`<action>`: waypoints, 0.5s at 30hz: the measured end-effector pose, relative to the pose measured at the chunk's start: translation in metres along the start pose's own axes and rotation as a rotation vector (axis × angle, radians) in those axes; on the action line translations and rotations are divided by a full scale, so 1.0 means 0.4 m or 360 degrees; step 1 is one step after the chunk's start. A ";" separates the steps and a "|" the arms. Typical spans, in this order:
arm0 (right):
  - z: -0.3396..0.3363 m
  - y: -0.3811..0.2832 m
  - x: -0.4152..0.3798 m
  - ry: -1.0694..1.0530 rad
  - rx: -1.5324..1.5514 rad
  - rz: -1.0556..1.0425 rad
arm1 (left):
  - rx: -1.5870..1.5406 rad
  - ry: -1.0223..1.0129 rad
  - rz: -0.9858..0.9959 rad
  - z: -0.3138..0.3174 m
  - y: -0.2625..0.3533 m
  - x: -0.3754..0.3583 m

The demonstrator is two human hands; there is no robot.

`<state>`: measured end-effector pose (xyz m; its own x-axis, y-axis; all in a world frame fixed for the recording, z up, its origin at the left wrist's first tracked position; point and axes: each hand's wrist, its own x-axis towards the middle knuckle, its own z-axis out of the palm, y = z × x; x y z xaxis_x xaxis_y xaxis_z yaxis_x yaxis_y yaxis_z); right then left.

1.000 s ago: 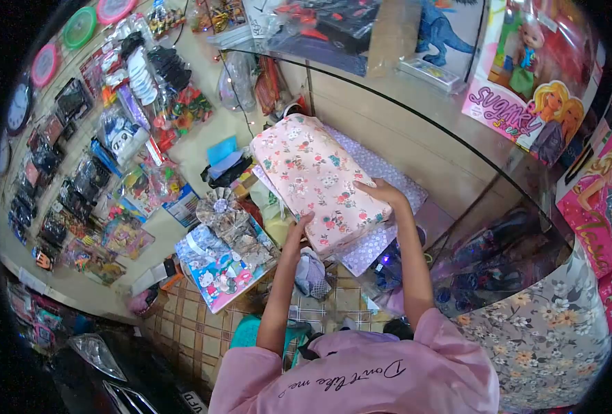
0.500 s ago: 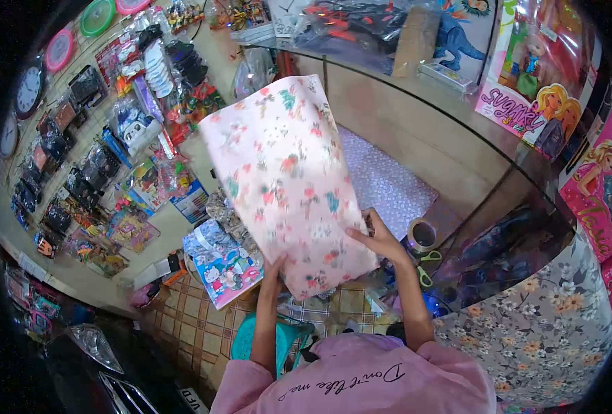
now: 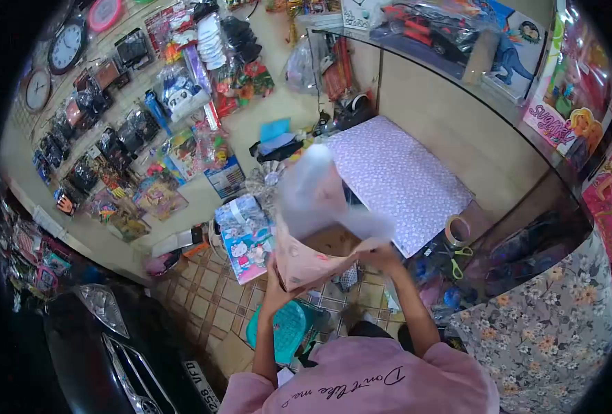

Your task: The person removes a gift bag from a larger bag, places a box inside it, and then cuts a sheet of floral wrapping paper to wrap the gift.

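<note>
Held in front of me is pink floral paper (image 3: pixel 309 261), bent open, with its pale inner side blurred by motion. A brown surface shows inside the fold; I cannot make out what it is. My left hand (image 3: pixel 276 283) grips the lower left edge, thumb up along the side. At the right edge, my right hand (image 3: pixel 382 259) pinches the paper, its fingers partly blurred. Beyond the paper lies a lilac patterned sheet (image 3: pixel 402 176). A roll of tape (image 3: pixel 457 230) and green-handled scissors (image 3: pixel 457 263) are to the right of my right hand.
Left of the paper is a blue Hello Kitty package (image 3: pixel 242 238). A teal plastic stool (image 3: pixel 286 330) stands below my left forearm. A glass-edged display case (image 3: pixel 485 117) curves along the right, beside floral cloth (image 3: pixel 540 331). A black vehicle (image 3: pixel 106 352) occupies the lower left.
The pink paper, earlier broad and raised with its floral face showing, has been lowered and bent open. More of the lilac sheet is visible. The camera view has shifted left.
</note>
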<state>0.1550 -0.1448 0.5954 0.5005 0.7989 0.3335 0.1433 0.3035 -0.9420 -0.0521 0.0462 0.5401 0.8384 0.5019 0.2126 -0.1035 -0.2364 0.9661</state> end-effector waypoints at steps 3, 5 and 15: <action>0.066 0.023 -0.032 0.0086 -0.0084 0.0097 | 0.0012 -0.0012 -0.0022 -0.035 -0.061 -0.070; 0.044 0.092 -0.071 0.0370 -0.0170 0.0135 | 0.0046 0.0076 -0.0027 -0.044 -0.055 -0.116; -0.025 -0.138 0.005 0.0582 -0.0540 0.0262 | 0.0191 0.0296 -0.0018 -0.084 -0.173 -0.223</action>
<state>0.1566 -0.1651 0.6478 0.7964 0.5699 0.2024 0.2760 -0.0447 -0.9601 -0.1376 0.0456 0.4591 0.7250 0.6472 0.2357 -0.0205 -0.3217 0.9466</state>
